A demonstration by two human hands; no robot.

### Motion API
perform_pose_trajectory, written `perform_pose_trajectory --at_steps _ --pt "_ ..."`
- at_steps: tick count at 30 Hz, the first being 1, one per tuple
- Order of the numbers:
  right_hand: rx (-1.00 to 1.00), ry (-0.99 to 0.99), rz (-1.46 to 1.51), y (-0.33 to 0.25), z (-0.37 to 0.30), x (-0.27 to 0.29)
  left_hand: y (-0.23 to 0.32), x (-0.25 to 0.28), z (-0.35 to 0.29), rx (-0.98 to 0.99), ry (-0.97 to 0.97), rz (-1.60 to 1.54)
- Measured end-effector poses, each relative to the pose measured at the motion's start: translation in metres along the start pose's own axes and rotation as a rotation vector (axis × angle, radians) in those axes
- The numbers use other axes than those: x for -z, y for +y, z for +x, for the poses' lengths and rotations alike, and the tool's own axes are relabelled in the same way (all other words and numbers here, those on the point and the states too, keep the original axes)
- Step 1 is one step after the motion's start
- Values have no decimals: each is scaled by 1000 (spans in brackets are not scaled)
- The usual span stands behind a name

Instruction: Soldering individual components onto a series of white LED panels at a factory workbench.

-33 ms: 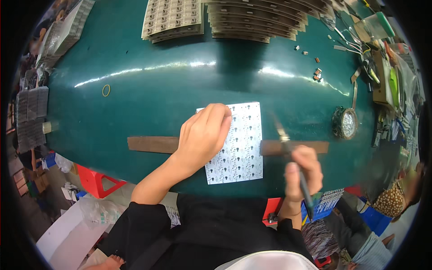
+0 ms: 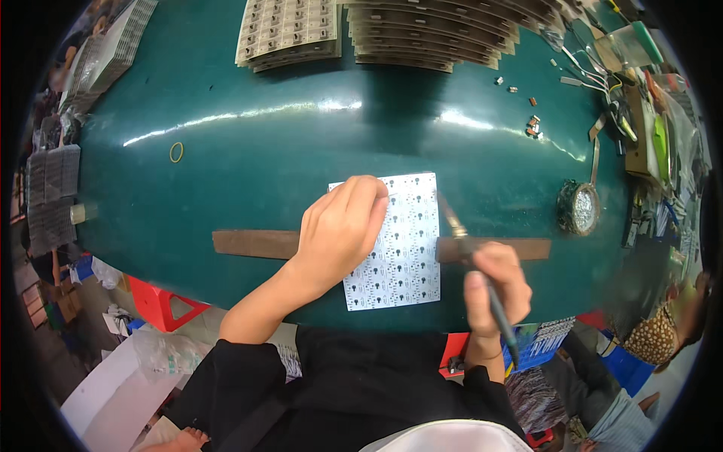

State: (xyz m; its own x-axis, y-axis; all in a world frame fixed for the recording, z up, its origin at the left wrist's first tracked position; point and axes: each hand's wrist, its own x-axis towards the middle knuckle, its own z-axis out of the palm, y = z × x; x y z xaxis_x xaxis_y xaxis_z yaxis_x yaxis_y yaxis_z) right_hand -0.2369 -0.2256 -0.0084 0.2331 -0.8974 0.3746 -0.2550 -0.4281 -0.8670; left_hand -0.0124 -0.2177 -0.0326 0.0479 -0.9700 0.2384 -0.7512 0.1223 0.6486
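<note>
A white printed circuit board panel point(image 2: 407, 271) with rows of dark marks lies in front of me on the green table. My left hand point(image 2: 339, 226) rests over the panel's left part, thumb and fingers pinched together near its upper middle. Whatever sits in that pinch is too fine to make out. In my right hand point(image 2: 501, 286) is a soldering iron point(image 2: 456, 227), its dark handle slanting down to the right. The iron's tip, a little blurred, points up and left beside the panel's right edge.
Brown strips lie left point(image 2: 256, 243) and right point(image 2: 520, 248) of the panel. Stacked boards point(image 2: 286, 34) stand at the back. A solder reel point(image 2: 584, 207), small loose components point(image 2: 533, 126) and a cluttered box point(image 2: 636, 128) are on the right; a rubber band point(image 2: 176, 152) lies left.
My right hand has moved a little left with the soldering iron, bringing its tip closer to the panel's right edge. The left hand stays almost where it was.
</note>
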Motion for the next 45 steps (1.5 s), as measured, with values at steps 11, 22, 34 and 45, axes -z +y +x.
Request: perform_pose_trajectory --at_steps 11,22,34,45 --pt "-65 -127 21 13 11 -22 -2 -2 1 -21 4 9" --pt "-79 -174 5 13 13 -25 -3 -1 0 -52 10 10" --pt "-1 -127 31 17 9 -25 -4 -1 0 -72 21 33" --pt "-157 307 -312 22 -24 29 -7 -4 -1 -93 22 41"
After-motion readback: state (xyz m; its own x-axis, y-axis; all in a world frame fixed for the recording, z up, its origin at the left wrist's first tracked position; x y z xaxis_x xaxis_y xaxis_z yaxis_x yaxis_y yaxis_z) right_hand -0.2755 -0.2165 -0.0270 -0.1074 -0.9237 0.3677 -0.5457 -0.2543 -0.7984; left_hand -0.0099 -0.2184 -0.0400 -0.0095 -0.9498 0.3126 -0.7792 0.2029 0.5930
